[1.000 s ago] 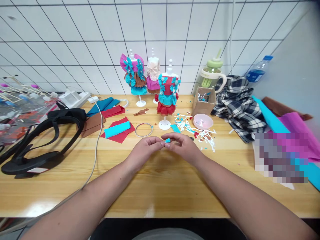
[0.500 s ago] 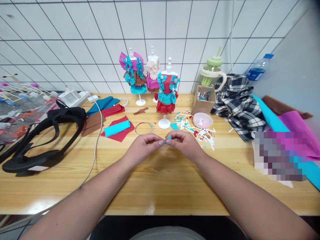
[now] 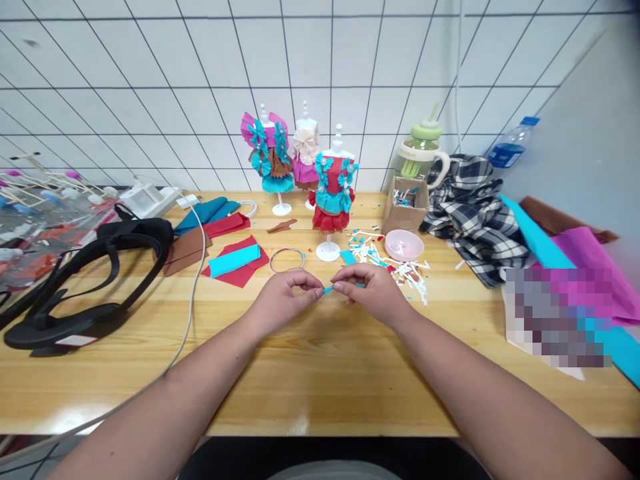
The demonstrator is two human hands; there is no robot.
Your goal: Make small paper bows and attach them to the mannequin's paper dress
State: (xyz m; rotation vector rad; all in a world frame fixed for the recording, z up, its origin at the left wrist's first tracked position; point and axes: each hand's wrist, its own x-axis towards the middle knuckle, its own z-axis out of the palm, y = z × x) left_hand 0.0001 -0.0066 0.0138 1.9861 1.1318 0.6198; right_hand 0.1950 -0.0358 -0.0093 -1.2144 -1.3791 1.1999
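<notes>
The left hand (image 3: 286,297) and right hand (image 3: 373,291) pinch a small blue strip (image 3: 328,291) between their fingertips above the counter (image 3: 320,380). Beyond them stands a mannequin (image 3: 335,193) in red and blue, with two more dressed mannequins (image 3: 273,157) behind it. White scraps (image 3: 411,275) lie beside a pink bowl (image 3: 401,257), near a cardboard box (image 3: 404,217).

Your blue strip (image 3: 327,291) looks matt and papery; your worktop (image 3: 320,380) is smooth, glossy wood. At your ten o'clock, the headset (image 3: 137,230) looks matt plastic; at twelve, the tiles (image 3: 200,50) look glossy.
</notes>
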